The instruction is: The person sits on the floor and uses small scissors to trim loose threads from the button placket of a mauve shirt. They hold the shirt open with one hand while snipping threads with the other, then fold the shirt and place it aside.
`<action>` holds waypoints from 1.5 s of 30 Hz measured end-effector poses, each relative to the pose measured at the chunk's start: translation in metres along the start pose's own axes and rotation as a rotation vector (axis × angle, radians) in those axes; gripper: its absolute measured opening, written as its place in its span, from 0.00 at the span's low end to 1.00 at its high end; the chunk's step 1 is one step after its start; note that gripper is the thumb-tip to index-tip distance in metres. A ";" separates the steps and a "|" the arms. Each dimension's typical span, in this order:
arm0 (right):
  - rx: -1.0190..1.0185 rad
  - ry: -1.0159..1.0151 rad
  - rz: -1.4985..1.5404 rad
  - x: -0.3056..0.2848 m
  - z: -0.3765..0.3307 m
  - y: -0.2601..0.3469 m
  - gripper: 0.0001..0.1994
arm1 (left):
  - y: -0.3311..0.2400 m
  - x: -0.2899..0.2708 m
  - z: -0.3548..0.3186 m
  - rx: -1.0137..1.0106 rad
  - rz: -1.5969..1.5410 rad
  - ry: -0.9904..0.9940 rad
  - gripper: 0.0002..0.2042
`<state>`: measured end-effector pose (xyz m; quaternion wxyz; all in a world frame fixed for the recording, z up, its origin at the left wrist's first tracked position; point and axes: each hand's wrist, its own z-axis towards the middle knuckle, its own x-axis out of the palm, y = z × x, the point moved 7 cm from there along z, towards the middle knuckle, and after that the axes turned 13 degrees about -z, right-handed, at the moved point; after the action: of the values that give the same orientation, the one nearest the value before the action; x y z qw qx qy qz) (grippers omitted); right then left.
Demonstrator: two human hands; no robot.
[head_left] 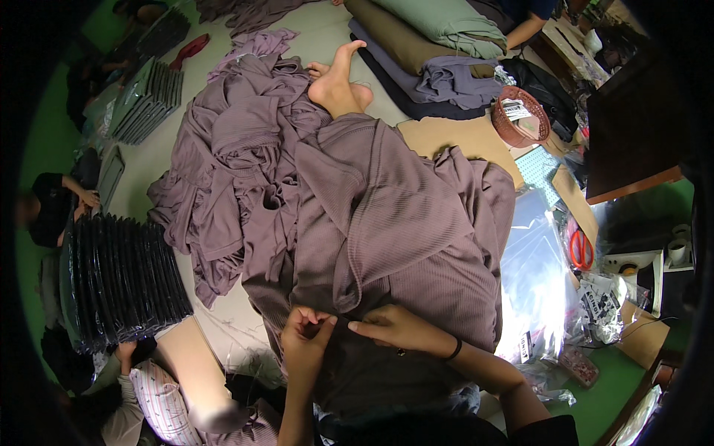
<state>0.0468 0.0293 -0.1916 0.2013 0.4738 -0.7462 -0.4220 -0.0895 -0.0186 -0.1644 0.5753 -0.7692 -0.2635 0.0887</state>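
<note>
A mauve ribbed garment point(416, 215) lies spread over my lap and legs, with a curved seam running down its middle toward my hands. My left hand point(305, 334) is closed, thumb and index finger pinched together at the garment's near part. Just to its right, my right hand point(394, 328) is also closed, thumb and forefinger pressed together and pointing at the left fingertips. The two pinches are a small gap apart. What sits in either pinch is too small to make out. A dark band circles my right wrist.
Heaped mauve cloth point(230, 141) lies at left, beside bare feet point(338, 85). Stacks of dark wrapped packages point(123, 279) stand farther left, near other people. Rolled fabrics point(424, 37) lie at the back. At right are a brown basket point(520, 117), clear plastic bags point(532, 267) and red-handled scissors point(581, 250).
</note>
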 end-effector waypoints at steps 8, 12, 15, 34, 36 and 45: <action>0.037 0.078 0.144 0.005 -0.002 0.008 0.21 | 0.004 0.005 -0.002 -0.010 -0.059 0.025 0.11; 0.133 0.170 0.308 0.010 -0.007 0.007 0.21 | 0.003 0.005 -0.002 -0.002 -0.080 0.030 0.11; 0.203 0.214 0.424 0.015 -0.013 0.005 0.20 | 0.001 0.005 -0.003 -0.009 -0.104 0.023 0.11; 0.055 0.037 0.435 0.019 -0.012 0.012 0.17 | -0.013 -0.006 -0.006 0.169 0.265 -0.039 0.09; 0.007 -0.037 0.283 0.010 -0.012 0.014 0.16 | -0.024 -0.025 -0.008 0.284 0.590 -0.136 0.06; -0.241 -0.734 -0.238 -0.051 0.011 0.033 0.20 | -0.037 -0.055 0.013 0.360 0.891 -0.170 0.10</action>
<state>0.0457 0.0856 -0.1656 -0.0748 0.3476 -0.6538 -0.6680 -0.1526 -0.0282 -0.1429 0.5816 -0.6857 0.0647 0.4329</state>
